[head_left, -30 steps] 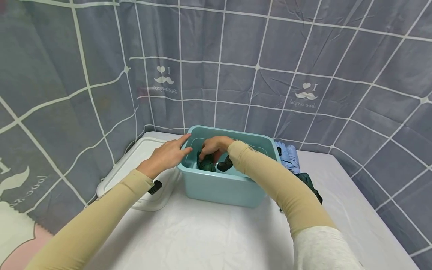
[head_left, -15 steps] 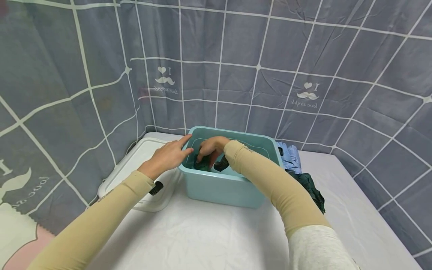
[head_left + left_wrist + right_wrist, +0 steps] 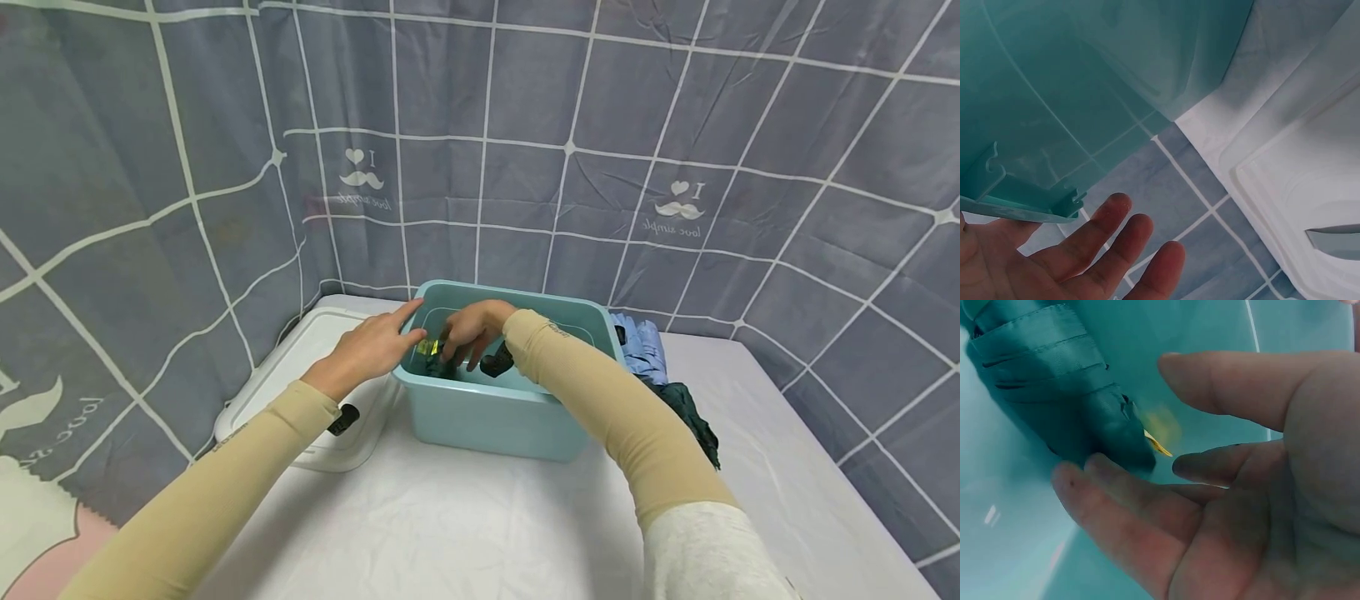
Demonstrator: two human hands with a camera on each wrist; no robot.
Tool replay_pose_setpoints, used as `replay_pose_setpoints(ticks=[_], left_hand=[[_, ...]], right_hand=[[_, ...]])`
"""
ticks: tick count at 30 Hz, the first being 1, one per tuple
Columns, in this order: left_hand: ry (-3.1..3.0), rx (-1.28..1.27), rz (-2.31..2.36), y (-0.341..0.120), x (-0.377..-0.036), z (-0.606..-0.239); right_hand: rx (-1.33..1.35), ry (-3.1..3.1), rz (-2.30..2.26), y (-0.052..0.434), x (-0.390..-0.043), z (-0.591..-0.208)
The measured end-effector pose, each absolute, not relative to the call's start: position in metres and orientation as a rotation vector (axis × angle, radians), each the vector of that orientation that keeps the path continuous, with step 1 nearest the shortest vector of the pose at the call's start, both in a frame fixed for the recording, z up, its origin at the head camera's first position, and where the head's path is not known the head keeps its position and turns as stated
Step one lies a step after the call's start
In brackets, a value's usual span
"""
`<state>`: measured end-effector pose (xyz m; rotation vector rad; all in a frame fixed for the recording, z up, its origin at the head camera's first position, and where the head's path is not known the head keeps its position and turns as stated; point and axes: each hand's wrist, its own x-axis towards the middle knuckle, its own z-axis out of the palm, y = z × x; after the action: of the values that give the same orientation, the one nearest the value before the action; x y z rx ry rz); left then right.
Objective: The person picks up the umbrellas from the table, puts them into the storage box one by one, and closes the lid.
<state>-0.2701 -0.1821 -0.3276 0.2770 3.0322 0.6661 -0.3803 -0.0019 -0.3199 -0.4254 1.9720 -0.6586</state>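
A teal plastic bin (image 3: 487, 412) stands on the white table. My left hand (image 3: 371, 346) rests on its left rim with fingers straight; in the left wrist view the fingers (image 3: 1104, 240) lie beside the bin's outer wall (image 3: 1054, 94). My right hand (image 3: 468, 329) reaches into the bin with its fingers loosely spread. Its fingertips (image 3: 1104, 481) touch the end of a folded dark green umbrella (image 3: 1060, 381) lying on the bin floor, where a small yellow tag (image 3: 1157, 444) sticks out. From the head view the umbrella (image 3: 433, 364) is partly hidden by the bin wall and the hand.
A white lid (image 3: 300, 375) with a black latch (image 3: 343, 418) lies left of the bin. Right of the bin lie a light blue folded item (image 3: 641, 350) and a dark green one (image 3: 690, 417). A black piece (image 3: 495, 364) shows inside the bin. A grey checked curtain (image 3: 525, 167) surrounds the table.
My right hand, which gripped the dark green umbrella over the bin, has lowered it to the bin floor and opened its fingers. The left hand has stayed on the rim.
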Motion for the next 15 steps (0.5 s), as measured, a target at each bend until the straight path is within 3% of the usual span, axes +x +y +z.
replay_pose_setpoints(ticks=[15], left_hand=[[3.038, 0.286, 0.633, -0.181, -0.269, -0.327]], right_hand=[[-0.564, 2.109, -0.545, 0.035, -0.364, -0.297]])
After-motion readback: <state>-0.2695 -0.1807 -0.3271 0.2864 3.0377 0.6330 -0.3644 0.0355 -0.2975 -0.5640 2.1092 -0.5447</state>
